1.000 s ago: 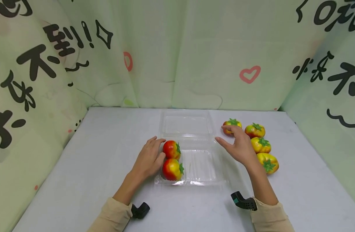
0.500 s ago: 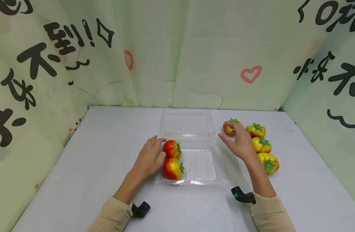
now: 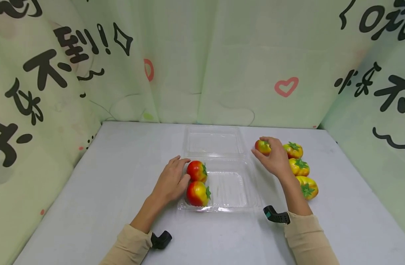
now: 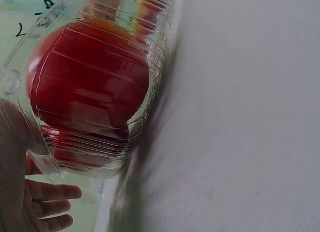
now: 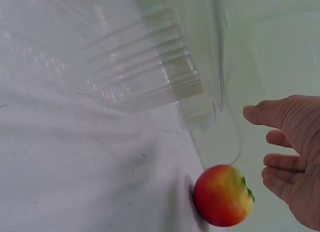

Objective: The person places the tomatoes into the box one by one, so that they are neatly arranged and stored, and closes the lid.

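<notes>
A clear plastic clamshell box (image 3: 229, 189) lies with its lid (image 3: 213, 141) folded back. Two red-yellow tomatoes (image 3: 196, 171) (image 4: 90, 76) sit in its left side, one in front of the other. My left hand (image 3: 168, 182) rests against the box's left edge, with its fingers mostly straight. Over at the back right, my right hand (image 3: 274, 158) is at another red-yellow tomato (image 3: 262, 147), thumb and fingers spread above it. In the right wrist view a gap shows between this hand (image 5: 300, 152) and the tomato (image 5: 222, 196), which stands on the table.
To the right of my right hand, several yellower tomatoes (image 3: 299, 167) stand in a row with green tops. The white table (image 3: 132, 147) is enclosed by pale green printed curtains (image 3: 235, 73) at the back and sides. Both wrists wear black camera mounts (image 3: 276, 215).
My right hand has moved slightly away from me and to the right, over the back tomato, covering more of it. My left hand and the box have stayed in place.
</notes>
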### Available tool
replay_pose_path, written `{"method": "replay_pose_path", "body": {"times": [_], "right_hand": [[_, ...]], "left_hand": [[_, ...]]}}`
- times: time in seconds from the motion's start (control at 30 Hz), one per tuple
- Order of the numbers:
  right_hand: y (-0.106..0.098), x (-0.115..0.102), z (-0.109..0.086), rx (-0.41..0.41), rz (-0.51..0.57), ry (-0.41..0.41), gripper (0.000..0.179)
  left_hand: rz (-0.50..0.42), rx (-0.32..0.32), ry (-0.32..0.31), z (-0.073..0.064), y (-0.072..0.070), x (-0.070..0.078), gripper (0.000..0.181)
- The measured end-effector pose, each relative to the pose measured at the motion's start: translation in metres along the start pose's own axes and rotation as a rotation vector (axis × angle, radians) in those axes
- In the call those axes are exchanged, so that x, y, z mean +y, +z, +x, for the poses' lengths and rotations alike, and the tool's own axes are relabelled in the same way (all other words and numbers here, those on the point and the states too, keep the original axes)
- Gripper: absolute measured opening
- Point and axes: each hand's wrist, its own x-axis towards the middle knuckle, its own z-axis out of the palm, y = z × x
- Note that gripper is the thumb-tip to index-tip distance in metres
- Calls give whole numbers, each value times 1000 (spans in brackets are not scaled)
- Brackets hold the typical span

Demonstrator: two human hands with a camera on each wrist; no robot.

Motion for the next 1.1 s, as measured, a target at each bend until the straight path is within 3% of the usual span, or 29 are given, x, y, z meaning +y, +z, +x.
{"method": "replay_pose_path", "body": {"times": [0.77,1.1], "right_hand": [[1,20,22,-81,-44,78,64],[3,26,27,-97,-103,68,68]], "left_hand": [[15,-12,-11,-2,2,1,51],[14,5,-8,-2,2,1,50]]}}
